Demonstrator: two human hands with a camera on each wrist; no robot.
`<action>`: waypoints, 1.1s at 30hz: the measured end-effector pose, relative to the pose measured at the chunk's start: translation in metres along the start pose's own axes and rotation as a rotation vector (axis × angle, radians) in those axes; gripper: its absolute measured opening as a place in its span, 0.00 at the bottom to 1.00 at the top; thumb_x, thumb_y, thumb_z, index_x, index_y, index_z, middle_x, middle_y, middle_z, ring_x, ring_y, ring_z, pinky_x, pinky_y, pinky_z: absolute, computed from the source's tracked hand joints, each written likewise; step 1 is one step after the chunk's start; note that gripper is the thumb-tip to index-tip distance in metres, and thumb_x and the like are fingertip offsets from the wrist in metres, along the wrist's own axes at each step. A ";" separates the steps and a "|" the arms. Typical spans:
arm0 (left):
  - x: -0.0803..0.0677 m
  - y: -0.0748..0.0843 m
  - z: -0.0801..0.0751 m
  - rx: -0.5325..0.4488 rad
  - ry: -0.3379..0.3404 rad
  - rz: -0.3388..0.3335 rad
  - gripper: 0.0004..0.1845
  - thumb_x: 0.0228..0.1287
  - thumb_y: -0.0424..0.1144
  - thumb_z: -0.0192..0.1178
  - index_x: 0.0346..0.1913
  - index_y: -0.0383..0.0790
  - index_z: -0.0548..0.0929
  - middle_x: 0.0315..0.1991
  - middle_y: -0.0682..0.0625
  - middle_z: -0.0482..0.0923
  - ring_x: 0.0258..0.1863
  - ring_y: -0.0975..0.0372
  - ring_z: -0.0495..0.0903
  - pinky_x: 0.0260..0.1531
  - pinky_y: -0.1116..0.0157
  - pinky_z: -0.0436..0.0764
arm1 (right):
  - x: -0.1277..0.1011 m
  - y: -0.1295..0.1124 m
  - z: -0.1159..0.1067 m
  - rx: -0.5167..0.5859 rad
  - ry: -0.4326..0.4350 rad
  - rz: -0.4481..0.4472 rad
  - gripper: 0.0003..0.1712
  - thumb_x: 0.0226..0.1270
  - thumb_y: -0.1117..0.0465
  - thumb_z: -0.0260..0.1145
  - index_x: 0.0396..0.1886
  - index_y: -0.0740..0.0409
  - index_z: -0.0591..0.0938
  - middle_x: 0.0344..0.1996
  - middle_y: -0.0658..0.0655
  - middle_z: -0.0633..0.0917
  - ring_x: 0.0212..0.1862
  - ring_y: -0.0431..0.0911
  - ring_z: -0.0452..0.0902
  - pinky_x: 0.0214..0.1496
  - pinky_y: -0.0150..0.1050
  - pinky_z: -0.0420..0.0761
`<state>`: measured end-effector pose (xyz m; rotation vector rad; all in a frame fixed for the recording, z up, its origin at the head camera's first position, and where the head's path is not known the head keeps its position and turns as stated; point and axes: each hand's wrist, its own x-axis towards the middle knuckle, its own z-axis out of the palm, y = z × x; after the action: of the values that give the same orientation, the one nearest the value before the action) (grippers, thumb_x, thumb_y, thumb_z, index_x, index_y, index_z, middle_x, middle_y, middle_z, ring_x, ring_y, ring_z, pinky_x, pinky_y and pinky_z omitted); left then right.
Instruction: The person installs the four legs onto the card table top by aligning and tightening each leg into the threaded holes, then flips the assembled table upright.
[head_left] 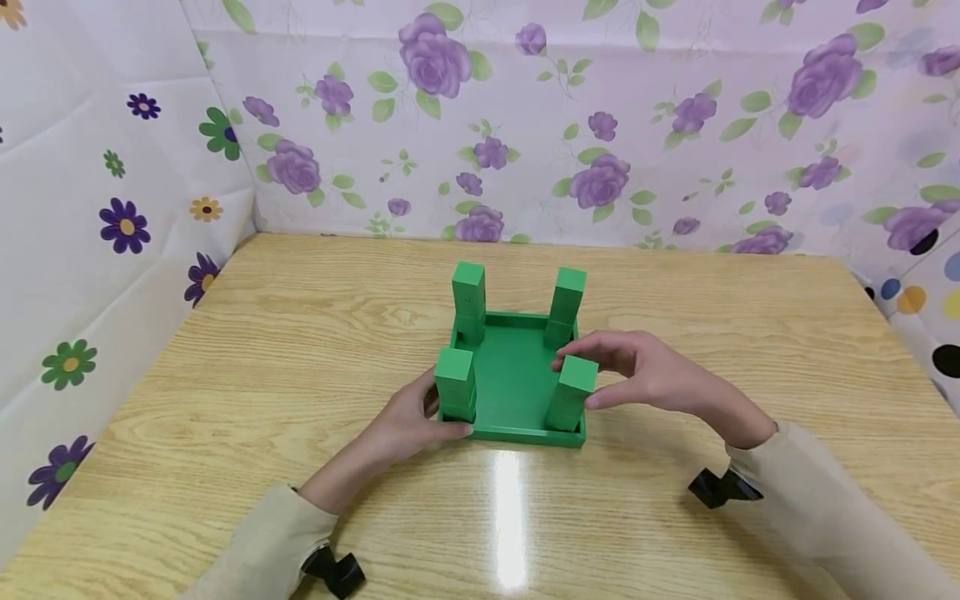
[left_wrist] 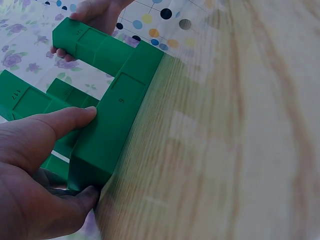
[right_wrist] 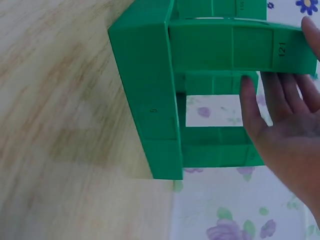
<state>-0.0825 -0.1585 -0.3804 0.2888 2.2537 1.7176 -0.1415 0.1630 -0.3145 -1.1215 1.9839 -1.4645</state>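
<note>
You look to be seating the last post: your right hand [head_left: 645, 375] pinches the near-right post [head_left: 573, 392] at its top, while your left hand [head_left: 408, 421] grips the tray [head_left: 517, 433] at mid-table. Next, press it straight down, I judge. The tray holds four upright posts, one per corner.

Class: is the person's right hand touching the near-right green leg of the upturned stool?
Touching: head view shows right hand fingers pinching the near-right leg.
</note>
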 end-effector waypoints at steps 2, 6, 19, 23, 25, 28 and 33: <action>0.000 0.000 0.000 0.000 0.001 -0.003 0.46 0.53 0.30 0.71 0.74 0.42 0.59 0.65 0.44 0.68 0.66 0.51 0.65 0.64 0.51 0.64 | -0.001 -0.003 0.002 -0.063 0.044 0.041 0.26 0.58 0.68 0.71 0.58 0.60 0.78 0.51 0.55 0.82 0.59 0.45 0.74 0.63 0.37 0.70; 0.000 0.001 0.000 0.000 0.009 -0.012 0.46 0.53 0.30 0.71 0.74 0.42 0.59 0.66 0.44 0.68 0.66 0.50 0.65 0.64 0.51 0.63 | -0.002 -0.008 0.008 -0.185 0.144 0.119 0.26 0.54 0.63 0.76 0.54 0.54 0.81 0.50 0.51 0.82 0.54 0.44 0.76 0.59 0.39 0.74; 0.000 0.002 0.000 -0.002 0.004 -0.003 0.47 0.52 0.29 0.71 0.74 0.41 0.59 0.66 0.43 0.67 0.66 0.50 0.65 0.65 0.51 0.63 | 0.000 -0.011 0.021 -0.313 0.314 0.122 0.21 0.46 0.59 0.81 0.40 0.54 0.82 0.36 0.48 0.83 0.40 0.41 0.80 0.48 0.40 0.79; 0.000 0.001 0.000 0.000 0.003 -0.005 0.47 0.52 0.29 0.71 0.74 0.41 0.59 0.66 0.43 0.67 0.66 0.50 0.65 0.64 0.51 0.63 | 0.001 -0.013 0.026 -0.371 0.349 0.105 0.20 0.45 0.58 0.82 0.35 0.53 0.81 0.32 0.46 0.82 0.37 0.40 0.79 0.46 0.39 0.79; 0.000 0.002 0.001 -0.004 0.004 -0.008 0.47 0.52 0.29 0.71 0.74 0.41 0.59 0.66 0.43 0.67 0.66 0.50 0.65 0.64 0.51 0.63 | 0.001 -0.014 0.028 -0.396 0.364 0.097 0.19 0.44 0.59 0.82 0.33 0.53 0.80 0.31 0.45 0.82 0.36 0.40 0.79 0.44 0.39 0.79; 0.000 0.002 0.001 -0.012 0.003 -0.011 0.47 0.52 0.29 0.71 0.74 0.41 0.59 0.66 0.43 0.67 0.67 0.50 0.65 0.65 0.51 0.63 | 0.002 -0.016 0.031 -0.421 0.383 0.091 0.20 0.43 0.60 0.82 0.32 0.53 0.79 0.30 0.45 0.82 0.35 0.40 0.80 0.41 0.39 0.80; 0.000 0.002 0.001 -0.025 0.002 -0.013 0.47 0.52 0.28 0.71 0.74 0.41 0.58 0.67 0.43 0.66 0.67 0.50 0.64 0.65 0.51 0.62 | 0.002 -0.016 0.034 -0.413 0.405 0.084 0.20 0.44 0.60 0.82 0.32 0.55 0.79 0.29 0.45 0.82 0.34 0.40 0.80 0.40 0.38 0.80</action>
<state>-0.0822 -0.1576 -0.3787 0.2668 2.2291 1.7383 -0.1121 0.1397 -0.3116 -0.9282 2.6732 -1.3540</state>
